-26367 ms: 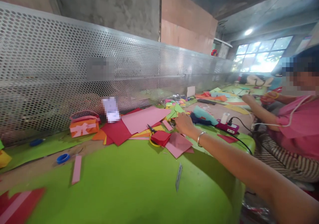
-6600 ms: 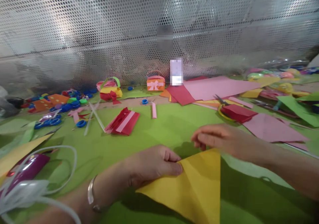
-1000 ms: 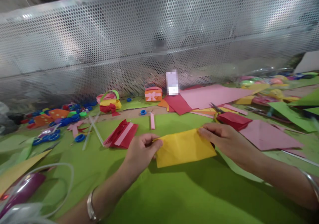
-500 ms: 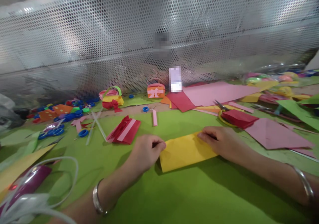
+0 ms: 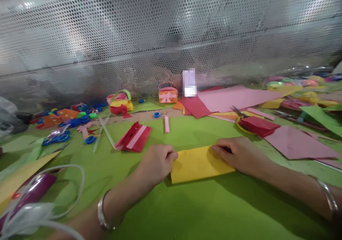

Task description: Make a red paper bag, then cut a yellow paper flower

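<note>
A folded yellow paper rectangle (image 5: 199, 164) stretches between my two hands, just over the green table surface (image 5: 171, 208). My left hand (image 5: 159, 162) pinches its left edge between thumb and curled fingers. At the upper right part of the sheet, my right hand (image 5: 242, 156) is closed on it, thumb on the near side; some of its fingers are hidden. Beyond my left hand lies a folded red paper piece (image 5: 137, 138) with a pink strip across it. A short pink paper strip (image 5: 166, 124) rests farther back, in front of the yellow sheet.
Small paper baskets, one yellow and red (image 5: 120, 106), one orange and pink (image 5: 168, 94), stand near the perforated metal panel (image 5: 128, 37). Yellow-handled scissors (image 5: 243, 128) and red and pink papers are on the right. A purple glue gun (image 5: 40, 188) with a white cord sits at left.
The yellow paper has levelled slightly, its right end a little lower. My right hand has shifted slightly down; my left hand keeps its pinch. The camera view has moved a little.
</note>
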Motion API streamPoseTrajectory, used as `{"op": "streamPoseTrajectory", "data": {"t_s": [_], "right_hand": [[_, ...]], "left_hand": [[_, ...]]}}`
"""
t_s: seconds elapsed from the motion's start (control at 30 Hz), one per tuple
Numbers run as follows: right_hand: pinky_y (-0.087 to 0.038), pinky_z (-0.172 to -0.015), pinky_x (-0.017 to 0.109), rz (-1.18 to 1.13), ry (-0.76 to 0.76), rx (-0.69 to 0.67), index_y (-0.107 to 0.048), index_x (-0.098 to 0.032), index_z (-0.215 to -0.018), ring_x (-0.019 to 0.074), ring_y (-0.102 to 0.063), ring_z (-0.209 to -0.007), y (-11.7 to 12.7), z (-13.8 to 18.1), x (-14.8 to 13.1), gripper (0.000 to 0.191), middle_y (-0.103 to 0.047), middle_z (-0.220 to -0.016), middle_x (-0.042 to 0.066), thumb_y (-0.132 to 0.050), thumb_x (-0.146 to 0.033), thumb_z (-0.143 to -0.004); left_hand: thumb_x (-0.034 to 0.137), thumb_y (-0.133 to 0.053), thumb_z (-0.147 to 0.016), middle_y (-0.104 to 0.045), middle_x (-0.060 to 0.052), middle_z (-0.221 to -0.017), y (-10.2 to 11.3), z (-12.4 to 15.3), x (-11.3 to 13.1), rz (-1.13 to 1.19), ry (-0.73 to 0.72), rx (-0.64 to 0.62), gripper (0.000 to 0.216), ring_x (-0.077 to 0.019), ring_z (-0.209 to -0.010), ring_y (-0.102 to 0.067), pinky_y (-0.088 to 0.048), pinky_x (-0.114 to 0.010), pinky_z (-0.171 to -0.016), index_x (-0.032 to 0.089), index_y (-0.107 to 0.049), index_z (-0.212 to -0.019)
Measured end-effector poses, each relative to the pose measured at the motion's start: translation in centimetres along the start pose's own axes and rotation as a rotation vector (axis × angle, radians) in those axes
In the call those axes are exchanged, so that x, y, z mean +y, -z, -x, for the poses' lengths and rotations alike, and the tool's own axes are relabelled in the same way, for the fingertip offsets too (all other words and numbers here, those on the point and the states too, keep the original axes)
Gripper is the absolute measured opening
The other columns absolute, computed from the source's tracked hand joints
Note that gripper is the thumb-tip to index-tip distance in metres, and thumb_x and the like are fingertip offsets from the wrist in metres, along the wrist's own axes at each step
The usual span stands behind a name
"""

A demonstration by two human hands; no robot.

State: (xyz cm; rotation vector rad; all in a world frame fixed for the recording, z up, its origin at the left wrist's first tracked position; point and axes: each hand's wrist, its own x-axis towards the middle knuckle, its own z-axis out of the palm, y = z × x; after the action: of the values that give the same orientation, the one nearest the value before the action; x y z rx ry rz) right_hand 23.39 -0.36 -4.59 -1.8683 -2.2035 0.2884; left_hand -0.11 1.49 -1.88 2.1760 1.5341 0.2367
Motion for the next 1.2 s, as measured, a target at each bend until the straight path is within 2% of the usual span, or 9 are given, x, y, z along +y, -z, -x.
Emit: {"op": "streamPoseTrajectory", "data": {"t_s": [0.2,0.3,0.4,0.53,0.67,0.8,0.97,1.1,1.2], "right_hand": [[-0.018,-0.047,0.026,0.157,0.012,-0.046,-0.059,-0.020,-0.059,0.0153,-0.052,-0.053,0.1,0.1,-0.8,0.034,-0.065,-0.061,0.002,-0.040,-0.030,-0.085],[-0.015,-0.048,0.027,0.221,0.013,-0.055,-0.058,-0.020,-0.059,0.0149,-0.050,-0.052,0.1,0.2,-1.1,0.031,-0.065,-0.061,0.003,-0.042,-0.028,-0.085],[-0.015,-0.048,0.027,0.256,0.010,-0.060,-0.057,-0.020,-0.059,0.0142,-0.048,-0.051,0.0,0.2,-1.1,0.030,-0.063,-0.060,0.003,-0.043,-0.029,-0.085],[-0.015,-0.047,0.026,0.259,-0.005,-0.054,-0.055,-0.020,-0.058,0.0129,-0.045,-0.049,0.0,0.3,-0.9,0.033,-0.061,-0.057,0.002,-0.043,-0.034,-0.086],[-0.015,-0.045,0.026,0.245,-0.030,-0.040,-0.051,-0.020,-0.056,0.0128,-0.043,-0.048,0.1,0.4,-0.9,0.036,-0.058,-0.054,0.001,-0.043,-0.038,-0.086],[-0.017,-0.043,0.024,0.213,-0.045,-0.031,-0.051,-0.020,-0.055,0.0124,-0.043,-0.045,0.3,0.4,-0.6,0.036,-0.055,-0.050,-0.001,-0.045,-0.039,-0.085],[-0.025,-0.043,0.022,0.103,-0.018,0.012,-0.057,-0.020,-0.066,0.0132,-0.050,-0.048,0.6,-0.1,0.1,0.025,-0.057,-0.055,-0.001,-0.054,-0.039,-0.082],[-0.035,-0.059,0.026,0.110,0.302,0.149,-0.064,-0.019,-0.084,0.0173,-0.053,-0.072,1.1,0.2,-0.5,0.011,-0.061,-0.078,0.004,-0.054,-0.022,-0.083],[-0.031,-0.057,0.027,0.166,0.670,0.221,-0.065,-0.020,-0.073,0.0171,-0.047,-0.066,1.0,1.2,-1.8,0.012,-0.056,-0.073,0.005,-0.057,-0.019,-0.081]], "left_hand": [[0.031,-0.046,-0.082,-0.055,-0.001,-0.059,0.5,0.5,1.1,-0.219,0.023,-0.046,0.028,-0.0138,-0.054,-0.049,-0.032,-0.025,-0.049,0.017,-0.056,-0.060],[0.033,-0.056,-0.079,-0.058,-0.003,-0.073,0.2,0.5,1.1,-0.210,-0.008,0.043,0.018,-0.0170,-0.066,-0.053,-0.040,-0.029,-0.057,0.016,-0.060,-0.074],[0.018,-0.056,-0.080,-0.060,-0.006,-0.095,-0.4,0.1,0.5,-0.137,-0.276,0.134,0.015,-0.0184,-0.086,-0.054,-0.043,-0.031,-0.073,0.016,-0.064,-0.092],[0.015,-0.051,-0.082,-0.062,-0.004,-0.090,-0.7,-0.7,-0.2,-0.173,-0.691,-0.115,0.027,-0.0169,-0.083,-0.054,-0.043,-0.028,-0.071,0.023,-0.068,-0.101],[0.014,-0.046,-0.084,-0.063,-0.005,-0.096,-0.2,-0.9,0.4,-0.162,-0.632,-0.193,0.031,-0.0160,-0.085,-0.056,-0.044,-0.028,-0.073,0.021,-0.068,-0.104],[0.028,-0.042,-0.091,-0.063,-0.005,-0.089,-0.7,-0.7,1.7,-0.151,-0.512,-0.134,0.030,-0.0171,-0.084,-0.056,-0.043,-0.030,-0.072,0.017,-0.069,-0.094],[0.034,-0.050,-0.088,-0.060,-0.005,-0.094,-1.5,-0.7,2.1,-0.244,-0.450,-0.131,0.034,-0.0191,-0.090,-0.054,-0.043,-0.031,-0.073,0.017,-0.061,-0.116],[0.037,-0.052,-0.086,-0.057,-0.005,-0.091,-1.6,-0.8,1.7,-0.280,-0.492,-0.133,0.034,-0.0192,-0.087,-0.052,-0.043,-0.031,-0.071,0.017,-0.063,-0.111],[0.038,-0.049,-0.087,-0.056,-0.005,-0.086,-1.7,-0.8,1.5,-0.286,-0.502,-0.127,0.031,-0.0185,-0.081,-0.050,-0.042,-0.031,-0.068,0.018,-0.066,-0.103]]}}
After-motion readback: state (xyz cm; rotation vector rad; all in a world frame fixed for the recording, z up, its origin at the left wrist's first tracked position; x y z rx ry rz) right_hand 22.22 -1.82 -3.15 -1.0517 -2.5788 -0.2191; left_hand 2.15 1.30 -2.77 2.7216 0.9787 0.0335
